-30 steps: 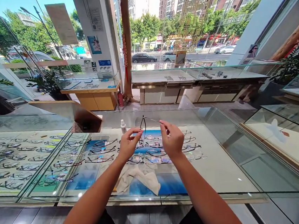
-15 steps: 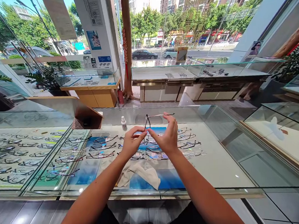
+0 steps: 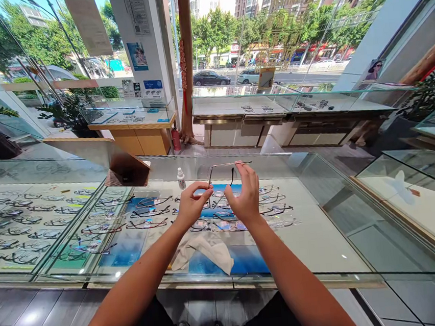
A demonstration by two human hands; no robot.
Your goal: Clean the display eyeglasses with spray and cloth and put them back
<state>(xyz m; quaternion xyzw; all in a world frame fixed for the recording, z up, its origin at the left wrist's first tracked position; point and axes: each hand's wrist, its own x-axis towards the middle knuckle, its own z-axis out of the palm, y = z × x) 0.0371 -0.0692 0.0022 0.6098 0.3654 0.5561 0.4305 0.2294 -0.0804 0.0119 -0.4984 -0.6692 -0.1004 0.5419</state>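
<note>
A thin dark-framed pair of eyeglasses (image 3: 222,164) is held up over the glass counter, its temples stretched out to the right. My left hand (image 3: 193,202) is closed in a pinch on the front of the frame at its left end. Against the far temple rest the bent fingertips of my right hand (image 3: 245,193), with its thumb apart from the frame. Below lies a crumpled beige cloth (image 3: 205,251) on a blue mat (image 3: 246,260). Several other glasses (image 3: 151,210) lie in rows around and behind my hands, partly hidden by them.
A small white bottle (image 3: 181,178) stands beyond my left hand. Left of it, a wooden-backed tilted mirror or stand (image 3: 125,166) rises from the counter. The glass counter edge (image 3: 309,277) runs in front of me. Further showcases (image 3: 235,105) line the window.
The eyeglasses have turned, so their temples now spread apart more visibly. My right thumb has moved off the frame, while my left hand keeps its pinch.
</note>
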